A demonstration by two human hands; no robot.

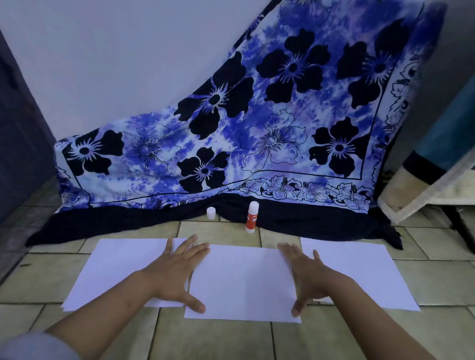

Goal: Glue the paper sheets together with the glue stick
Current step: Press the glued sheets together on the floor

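Note:
Three white paper sheets lie on the tiled floor. The middle sheet (242,283) overlaps the left sheet (119,270), and the right sheet (364,274) lies partly under it. My left hand (179,271) rests flat on the middle sheet's left edge, fingers spread. On the same sheet's right edge lies my right hand (307,277), also flat. Beyond the sheets a red and white glue stick (252,217) stands upright with its white top bare. Its white cap (211,213) stands apart to the left.
A blue flowered cloth (262,120) hangs down the wall and spreads onto the floor just behind the glue stick. A dark door (8,138) is at the left. A draped piece of furniture with a black leg (462,235) stands at the right.

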